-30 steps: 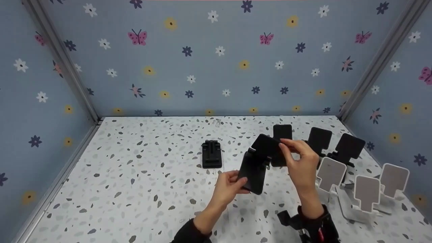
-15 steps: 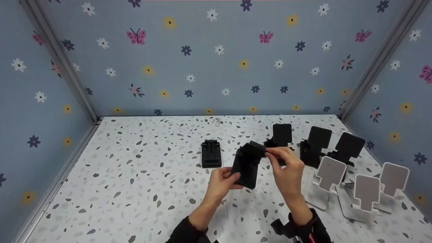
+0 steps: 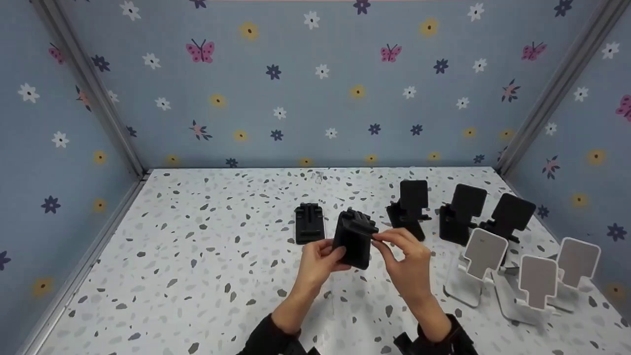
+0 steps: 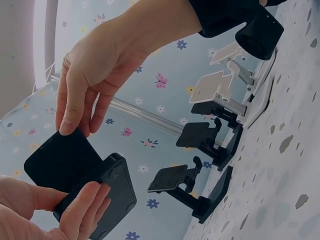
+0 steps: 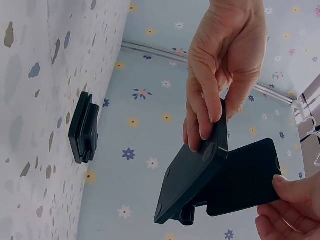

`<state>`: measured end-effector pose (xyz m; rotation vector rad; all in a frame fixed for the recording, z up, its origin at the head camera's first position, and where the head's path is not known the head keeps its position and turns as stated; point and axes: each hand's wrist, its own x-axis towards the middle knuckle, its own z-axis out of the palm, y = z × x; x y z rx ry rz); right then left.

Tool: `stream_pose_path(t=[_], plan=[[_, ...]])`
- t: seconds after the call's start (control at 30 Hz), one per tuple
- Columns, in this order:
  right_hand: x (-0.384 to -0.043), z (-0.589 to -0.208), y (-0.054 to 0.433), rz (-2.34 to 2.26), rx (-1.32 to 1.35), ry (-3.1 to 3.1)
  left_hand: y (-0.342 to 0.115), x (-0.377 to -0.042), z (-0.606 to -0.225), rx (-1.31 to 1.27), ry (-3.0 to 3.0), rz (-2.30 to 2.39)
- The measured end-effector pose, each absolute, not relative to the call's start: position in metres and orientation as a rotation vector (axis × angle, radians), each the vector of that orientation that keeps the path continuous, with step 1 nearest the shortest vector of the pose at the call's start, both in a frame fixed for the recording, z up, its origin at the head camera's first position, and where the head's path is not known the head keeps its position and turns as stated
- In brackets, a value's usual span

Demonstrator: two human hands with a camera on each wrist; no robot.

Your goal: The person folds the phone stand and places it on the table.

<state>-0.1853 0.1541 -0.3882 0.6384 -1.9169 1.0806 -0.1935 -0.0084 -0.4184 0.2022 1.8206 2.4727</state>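
One folded stand (image 3: 309,224) at the left, flat on the bench (image 3: 197,276), long axis front to back. Next, the left hand (image 3: 318,264), grip narrow, thumb on top and fingers beneath the base (image 3: 357,256) of the held stand (image 3: 353,244): in the air, between the folded stand and the right hand (image 3: 411,264). Compared with half a second ago, folded further, with the plate (image 3: 361,227) down over the base at a sharp angle instead of bent out rightward; also slightly farther left. Hinge end toward the rear wall (image 3: 340,113), long axis mostly front to back, free edge of the plate toward the right hand. There, a pinch grip on the plate's edge, lower and nearer than before. Farther right, three black stands (image 3: 414,195), opened out on the bench, the leftmost less covered now; last, three white stands (image 3: 537,278), nearer the person, also opened out.
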Motion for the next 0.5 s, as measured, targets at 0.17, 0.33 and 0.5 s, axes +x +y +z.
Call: stream_pose_path(t=[0.17, 0.33, 0.5], plan=[[-0.177, -0.386, 0.150, 1.028, 0.673, -1.929, -0.009, -0.194, -0.418, 0.202, 1.812, 2.476], [-0.181, -0.403, 0.153, 1.034, 0.693, -1.948, -0.009, -0.196, -0.420, 0.219, 1.816, 2.475], [-0.178, -0.404, 0.157, 1.056, 0.693, -2.009, -0.009, -0.196, -0.421, 0.234, 1.800, 2.482]])
